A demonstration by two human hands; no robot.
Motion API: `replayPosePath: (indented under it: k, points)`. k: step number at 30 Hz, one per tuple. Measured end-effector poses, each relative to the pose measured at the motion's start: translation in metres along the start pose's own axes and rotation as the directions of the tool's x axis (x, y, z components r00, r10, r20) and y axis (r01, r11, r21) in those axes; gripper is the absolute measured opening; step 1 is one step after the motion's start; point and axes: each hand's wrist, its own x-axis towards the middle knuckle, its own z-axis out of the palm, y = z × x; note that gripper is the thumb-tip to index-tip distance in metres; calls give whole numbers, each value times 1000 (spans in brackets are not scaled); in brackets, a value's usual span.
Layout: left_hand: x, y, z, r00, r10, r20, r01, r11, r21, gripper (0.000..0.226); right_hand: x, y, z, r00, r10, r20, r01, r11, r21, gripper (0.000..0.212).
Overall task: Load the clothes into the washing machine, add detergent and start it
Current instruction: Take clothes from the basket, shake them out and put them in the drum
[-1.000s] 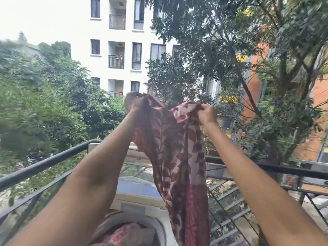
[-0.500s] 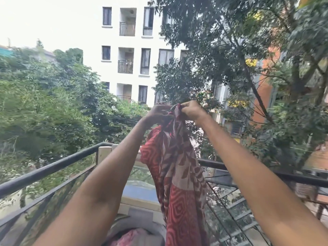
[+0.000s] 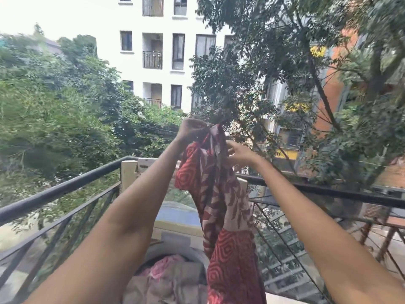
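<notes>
Nearest me, at the bottom of my view, the open tub of the washing machine (image 3: pixel 175 255) already holds a heap of pink and grey clothes (image 3: pixel 166 279). The machine stands against the corner of the balcony railing (image 3: pixel 65 187), its raised lid (image 3: pixel 131 170) leaning back toward the rail.

Directly over that tub hangs the red patterned cloth (image 3: pixel 221 216). Its long axis runs straight up and down: the top end is gathered above at my hands, and the lower end trails past the right side of the tub's rim and out of view, so I cannot tell whether it touches the load.

My left hand (image 3: pixel 192 130) is the higher one, fingers curled and pinching the bunched top of the cloth. My right hand (image 3: pixel 238 152) sits a little lower, just beside the cloth on its right, fingers loosely curled at its edge; whether it truly grips the fabric I cannot tell.

As I judge it, the tub lies straight below both hands, so lowering the cloth along its own length should feed it in, steering the tail left to clear the rim.

Beyond the railing stand trees and a white apartment block.
</notes>
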Motion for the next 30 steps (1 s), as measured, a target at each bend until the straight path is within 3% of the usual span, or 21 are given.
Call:
replayPosePath:
  k: [2,3,6,10,14,19,22,24,27,30]
  points:
    - [-3,-5,-9,999,-2,-33,3,1000,14,6,11,4,22,990,-19,-142,8,997,-77,24]
    - [-4,-6,-16,999,-6,-44,6,1000,13,11,15,4,26,972,-37,-232,23,998,-60,20]
    - [-3,-22,-55,991,-114,-69,112,993,-41,38,20,-1,7,919,-35,-393,20,999,-44,19]
    - [-13,-90,-111,912,-320,-255,341,939,42,28,22,-18,-36,838,-48,-544,52,999,-8,29]
    - [-56,-151,-127,800,-517,-304,574,807,138,17,33,-40,-24,912,-78,-402,95,995,23,30]
    - [-106,-172,-112,760,-644,-88,627,691,359,22,42,-45,47,979,-100,-177,79,989,-123,25]
    - [-121,-162,-105,728,-683,61,571,653,497,21,43,-34,87,994,-88,-64,76,981,-177,14]
    - [-121,-151,-102,767,-630,121,539,734,413,27,43,-32,102,997,-69,-18,63,970,-233,18]
    - [-117,-120,-93,808,-495,319,512,858,33,33,46,-35,114,997,-68,33,74,955,-286,25]
    - [-108,-94,-64,788,-427,443,437,895,87,33,49,-38,118,997,-76,-3,71,946,-315,27]
